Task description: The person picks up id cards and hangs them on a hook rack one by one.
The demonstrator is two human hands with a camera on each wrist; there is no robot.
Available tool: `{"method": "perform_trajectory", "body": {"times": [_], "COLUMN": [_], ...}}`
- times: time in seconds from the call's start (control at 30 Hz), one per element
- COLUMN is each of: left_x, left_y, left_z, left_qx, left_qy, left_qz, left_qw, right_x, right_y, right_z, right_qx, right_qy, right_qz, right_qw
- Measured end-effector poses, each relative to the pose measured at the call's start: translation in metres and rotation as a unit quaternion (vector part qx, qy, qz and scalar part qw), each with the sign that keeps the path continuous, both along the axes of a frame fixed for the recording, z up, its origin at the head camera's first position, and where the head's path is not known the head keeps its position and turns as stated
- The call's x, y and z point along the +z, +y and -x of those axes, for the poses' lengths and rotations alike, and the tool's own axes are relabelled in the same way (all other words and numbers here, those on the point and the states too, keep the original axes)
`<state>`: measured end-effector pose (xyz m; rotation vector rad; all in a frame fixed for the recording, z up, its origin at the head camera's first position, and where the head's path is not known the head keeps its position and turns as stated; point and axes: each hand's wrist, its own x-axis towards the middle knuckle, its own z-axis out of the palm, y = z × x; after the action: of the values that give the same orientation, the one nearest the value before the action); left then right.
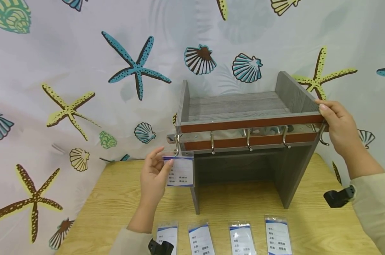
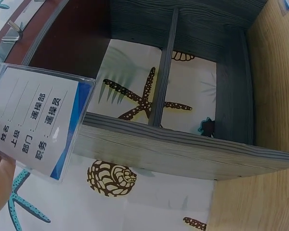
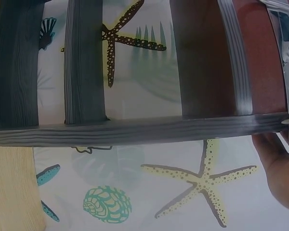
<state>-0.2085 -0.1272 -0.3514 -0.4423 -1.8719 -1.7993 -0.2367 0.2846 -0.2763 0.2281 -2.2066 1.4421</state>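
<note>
My left hand [image 1: 154, 175] pinches a clear-sleeved badge card [image 1: 182, 171], white with blue bands, by its left edge. The badge's top edge meets the lower end of the leftmost metal hook [image 1: 177, 143]; whether the hook passes through its slot I cannot tell. In the left wrist view, the badge [image 2: 36, 118] stands beside the rack's side. At the other end, my right hand [image 1: 342, 127] grips the front right corner of the grey wooden rack [image 1: 237, 104], thumb in front. Its fingers are partly hidden behind the side panel.
Several badge cards [image 1: 276, 235] lie in a row on the wooden table [image 1: 115, 205] before the rack. More hooks [image 1: 249, 140] line the metal rail on the rack's red-brown front. Behind hangs a white cloth [image 1: 93, 63] printed with starfish and shells.
</note>
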Motion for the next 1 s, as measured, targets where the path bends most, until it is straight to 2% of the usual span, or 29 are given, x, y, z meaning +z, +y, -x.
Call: {"method": "perform_trajectory", "body": {"times": [0.27, 0.57, 0.8, 1.0], "left_x": [-0.008, -0.021, -0.037, -0.060], "left_y": [-0.006, -0.013, -0.023, -0.037], "left_z": [-0.003, -0.005, -0.007, -0.009], "left_qx": [-0.002, 0.000, 0.012, 0.023], "left_qy": [-0.021, -0.052, -0.117, -0.179], "left_qz": [-0.033, -0.063, -0.059, -0.034], "left_qw": [0.9992, 0.9966, 0.9913, 0.9830], "right_x": [0.000, 0.000, 0.000, 0.000], "right_y": [0.000, 0.001, 0.001, -0.002], "right_z": [0.000, -0.002, -0.001, 0.000], "right_qx": [0.009, -0.001, 0.001, -0.001], "right_qy": [0.002, -0.002, -0.001, -0.006], "right_qz": [0.002, -0.010, -0.006, -0.009], "right_qw": [1.000, 1.000, 1.000, 1.000]}}
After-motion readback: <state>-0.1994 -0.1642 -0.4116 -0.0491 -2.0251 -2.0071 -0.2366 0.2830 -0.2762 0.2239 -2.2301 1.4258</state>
